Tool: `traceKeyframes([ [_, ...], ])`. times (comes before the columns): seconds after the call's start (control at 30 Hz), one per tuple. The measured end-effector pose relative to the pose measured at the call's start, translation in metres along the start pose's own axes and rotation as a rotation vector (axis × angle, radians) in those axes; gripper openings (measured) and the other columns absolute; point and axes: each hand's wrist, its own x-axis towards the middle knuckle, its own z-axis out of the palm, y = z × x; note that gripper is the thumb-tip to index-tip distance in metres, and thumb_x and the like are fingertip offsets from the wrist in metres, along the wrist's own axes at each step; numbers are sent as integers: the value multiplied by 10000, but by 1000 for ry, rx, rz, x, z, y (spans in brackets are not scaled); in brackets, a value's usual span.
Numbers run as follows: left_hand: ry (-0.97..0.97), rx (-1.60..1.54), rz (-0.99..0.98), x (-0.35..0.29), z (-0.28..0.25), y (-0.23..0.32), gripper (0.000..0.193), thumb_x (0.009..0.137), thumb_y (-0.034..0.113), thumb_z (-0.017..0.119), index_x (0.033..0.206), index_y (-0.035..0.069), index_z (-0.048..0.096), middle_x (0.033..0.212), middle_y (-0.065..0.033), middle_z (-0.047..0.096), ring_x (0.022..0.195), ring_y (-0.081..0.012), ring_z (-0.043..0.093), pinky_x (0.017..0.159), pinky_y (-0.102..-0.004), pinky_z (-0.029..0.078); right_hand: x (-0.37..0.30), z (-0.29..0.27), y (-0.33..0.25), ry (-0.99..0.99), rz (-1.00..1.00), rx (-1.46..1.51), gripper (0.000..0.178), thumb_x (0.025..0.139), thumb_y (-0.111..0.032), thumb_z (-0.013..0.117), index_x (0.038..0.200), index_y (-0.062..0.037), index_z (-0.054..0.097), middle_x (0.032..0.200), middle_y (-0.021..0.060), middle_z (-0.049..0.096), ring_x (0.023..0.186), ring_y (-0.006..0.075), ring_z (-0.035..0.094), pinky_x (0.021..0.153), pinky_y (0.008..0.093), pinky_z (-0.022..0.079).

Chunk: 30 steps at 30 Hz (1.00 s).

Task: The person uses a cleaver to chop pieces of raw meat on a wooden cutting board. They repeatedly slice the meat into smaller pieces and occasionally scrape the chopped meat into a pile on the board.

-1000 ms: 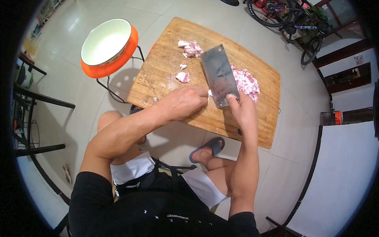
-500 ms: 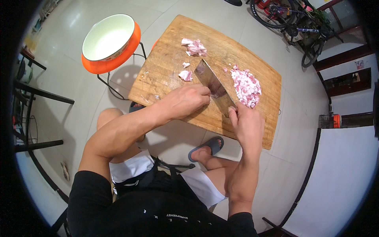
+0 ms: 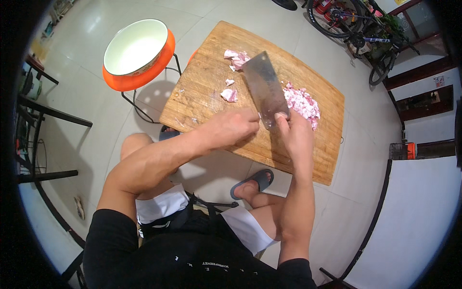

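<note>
An orange-rimmed bowl (image 3: 137, 50) is seen far left of the hands. The left hand (image 3: 230, 129) is curled loosely at the cleaver (image 3: 265, 89) heel. The handle is gripped by the right hand (image 3: 294, 135); chopped meat (image 3: 302, 102) lies just beyond it on the wooden board (image 3: 207, 103), seemingly heaped beside the blade.

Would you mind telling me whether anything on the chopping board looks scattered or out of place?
Most of the chopped meat sits in one heap right of the cleaver, but a few stray pieces lie apart on the wooden board, left of the blade. Nothing looks spilled or damaged.
</note>
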Motion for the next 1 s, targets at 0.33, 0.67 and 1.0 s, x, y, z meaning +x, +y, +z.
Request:
traceKeyframes([
  [0.33,-56,177,-179,4,-14,1,127,949,159,667,1001,57,723,962,-111,666,953,-344,693,817,-458,567,-21,-21,-2,64,32,34,304,1020,-326,710,984,-26,745,839,248,731,820,484,712,733,552,548],
  [0.67,-34,221,-111,-2,-11,4,176,910,106,637,1034,34,738,987,-118,661,985,-334,690,869,-444,576,-57,-38,-23,-35,-102,-249,260,1031,-275,690,926,-38,711,791,236,727,769,456,726,706,567,556],
  [1.0,-44,255,-140,6,-6,6,113,875,59,635,947,12,709,969,-139,658,985,-329,697,874,-435,584,-48,-26,-34,-91,-113,-320,254,1053,-265,663,961,-30,696,814,250,727,814,461,729,733,572,568],
])
